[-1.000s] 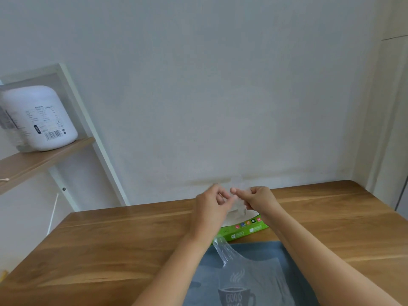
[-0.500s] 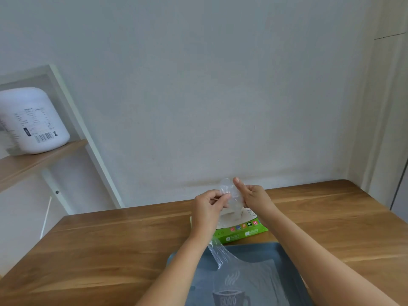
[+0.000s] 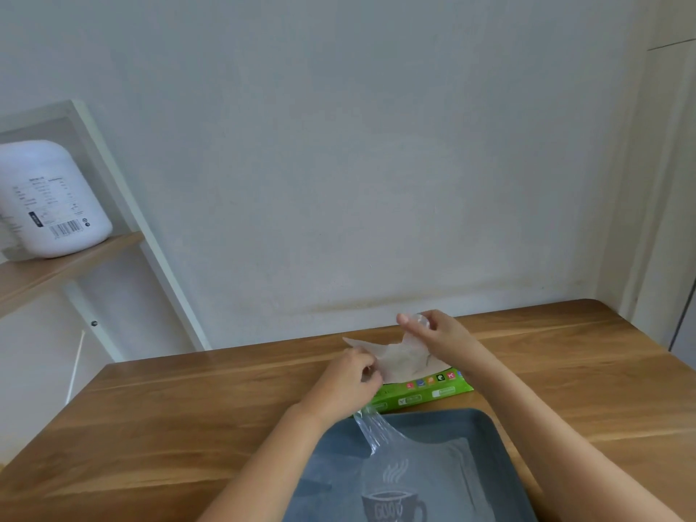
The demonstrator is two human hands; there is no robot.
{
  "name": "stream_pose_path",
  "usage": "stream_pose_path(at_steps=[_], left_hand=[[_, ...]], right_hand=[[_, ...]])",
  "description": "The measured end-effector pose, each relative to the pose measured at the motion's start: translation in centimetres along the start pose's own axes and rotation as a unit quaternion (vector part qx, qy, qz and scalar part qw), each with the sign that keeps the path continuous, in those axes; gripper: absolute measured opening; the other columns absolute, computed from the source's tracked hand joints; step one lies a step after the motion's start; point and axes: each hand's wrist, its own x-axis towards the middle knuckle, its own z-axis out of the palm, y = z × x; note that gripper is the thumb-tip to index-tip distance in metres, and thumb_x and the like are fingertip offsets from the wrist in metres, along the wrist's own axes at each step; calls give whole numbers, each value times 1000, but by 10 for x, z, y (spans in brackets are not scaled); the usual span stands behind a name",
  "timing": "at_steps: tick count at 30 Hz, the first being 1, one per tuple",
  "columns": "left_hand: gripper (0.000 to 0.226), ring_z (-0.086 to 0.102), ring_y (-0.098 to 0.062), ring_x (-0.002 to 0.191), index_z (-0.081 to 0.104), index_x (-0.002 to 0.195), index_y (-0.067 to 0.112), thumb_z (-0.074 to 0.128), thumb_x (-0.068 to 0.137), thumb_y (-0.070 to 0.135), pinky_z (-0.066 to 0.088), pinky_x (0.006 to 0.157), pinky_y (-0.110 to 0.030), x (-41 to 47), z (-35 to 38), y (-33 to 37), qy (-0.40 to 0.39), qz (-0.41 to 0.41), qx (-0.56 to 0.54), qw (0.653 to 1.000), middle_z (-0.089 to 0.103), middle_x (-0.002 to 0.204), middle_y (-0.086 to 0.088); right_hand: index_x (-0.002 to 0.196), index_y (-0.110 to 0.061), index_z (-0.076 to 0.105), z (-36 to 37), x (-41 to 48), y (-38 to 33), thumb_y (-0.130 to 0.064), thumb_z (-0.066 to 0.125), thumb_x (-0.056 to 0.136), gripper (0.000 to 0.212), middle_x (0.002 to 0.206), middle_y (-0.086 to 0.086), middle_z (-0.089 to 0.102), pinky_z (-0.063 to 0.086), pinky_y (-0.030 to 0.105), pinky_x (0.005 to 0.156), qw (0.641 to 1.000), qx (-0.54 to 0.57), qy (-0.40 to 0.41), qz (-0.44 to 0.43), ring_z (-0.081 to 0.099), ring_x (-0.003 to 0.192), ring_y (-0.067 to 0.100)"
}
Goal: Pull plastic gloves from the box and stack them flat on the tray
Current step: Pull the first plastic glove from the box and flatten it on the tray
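Note:
A clear plastic glove (image 3: 399, 357) is stretched between my two hands above the green glove box (image 3: 422, 393). My left hand (image 3: 348, 382) pinches its lower left edge. My right hand (image 3: 437, 335) pinches its upper right end, raised a little above the box. The box lies on the wooden table just beyond the grey tray (image 3: 470, 427). Another clear glove (image 3: 406, 457) lies flat on the tray, over a printed cup picture, its cuff reaching towards my left hand.
The wooden table (image 3: 188, 427) meets a white wall at the back. A shelf (image 3: 67, 261) at the left carries a white container (image 3: 52, 201). A white door frame stands at the right.
My hands were close together pinching a bunched glove above the box; they have moved apart, the left down and left, and the glove is now spread out between them.

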Motion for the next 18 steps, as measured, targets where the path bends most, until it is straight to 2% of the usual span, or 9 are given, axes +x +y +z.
stream_pose_path(at_steps=[1, 3, 4, 6, 8, 9, 12, 15, 18], left_hand=[[19, 52, -12, 85, 61, 84, 15, 47, 96, 21, 33, 63, -11, 1, -1, 3, -6, -30, -25, 999, 54, 92, 7], [31, 50, -8, 72, 59, 85, 13, 39, 101, 31, 32, 59, -21, 3, -3, 6, -13, -84, -76, 993, 53, 81, 5], [39, 44, -8, 60, 58, 78, 12, 38, 102, 35, 30, 56, -25, 5, -3, 6, -12, -89, -83, 992, 48, 69, 4], [47, 31, -8, 46, 49, 63, 13, 45, 100, 41, 25, 50, -25, 9, 2, 6, -13, -84, -68, 994, 35, 53, 5], [50, 26, -8, 43, 40, 56, 17, 57, 93, 47, 20, 44, -21, 14, 7, 7, -10, -100, -58, 993, 30, 50, 7], [51, 27, -8, 43, 37, 56, 18, 61, 90, 48, 19, 43, -22, 18, 9, 9, -7, -114, -54, 992, 31, 50, 7], [51, 37, -10, 49, 39, 57, 18, 66, 84, 52, 23, 48, -26, 25, 15, 16, -1, -156, -7, 988, 40, 55, 5], [41, 62, -19, 80, 63, 75, 14, 64, 82, 55, 39, 61, -27, 32, 24, 23, 14, -199, 74, 977, 66, 84, -2], [42, 65, -22, 98, 71, 94, 14, 64, 83, 54, 47, 72, -30, 40, 34, 21, 34, -222, 108, 968, 70, 105, -4]], right_hand=[[115, -9, 57, -3, -4, -3, -81, 61, 57, 92, 111, 6, 63, 42, 24, 85, 999, -35, -38, -10, 57, 109, 24], [89, -11, 59, -9, -14, -10, -63, 70, 68, 57, 94, 10, 64, 41, 22, 94, 985, -115, -120, -46, 54, 115, 36], [84, -14, 57, -12, -18, -13, -57, 74, 70, 48, 93, 8, 65, 43, 25, 94, 977, -149, -142, -54, 55, 114, 33], [99, -30, 59, -15, -25, -13, -50, 79, 68, 42, 100, -6, 65, 47, 23, 83, 966, -219, -135, -39, 59, 99, 13], [91, -37, 61, -7, -29, -9, -44, 71, 80, 17, 77, -8, 64, 39, 12, 56, 966, -245, -73, -34, 54, 65, 3], [84, -34, 62, -1, -30, -7, -41, 63, 88, 8, 63, -8, 58, 32, 14, 46, 966, -254, -32, -34, 46, 51, 4], [72, -17, 65, 12, -26, 0, -30, 50, 97, 32, 49, -7, 44, 25, 20, 43, 972, -218, 84, -19, 37, 45, 8], [64, -17, 62, 14, -21, -3, -15, 46, 94, 34, 61, -5, 61, 36, 25, 51, 980, -120, 154, -33, 52, 57, 13], [66, -14, 64, 14, -18, -9, -18, 41, 99, 40, 68, -4, 65, 42, 31, 66, 973, -89, 199, -73, 58, 70, 16]])
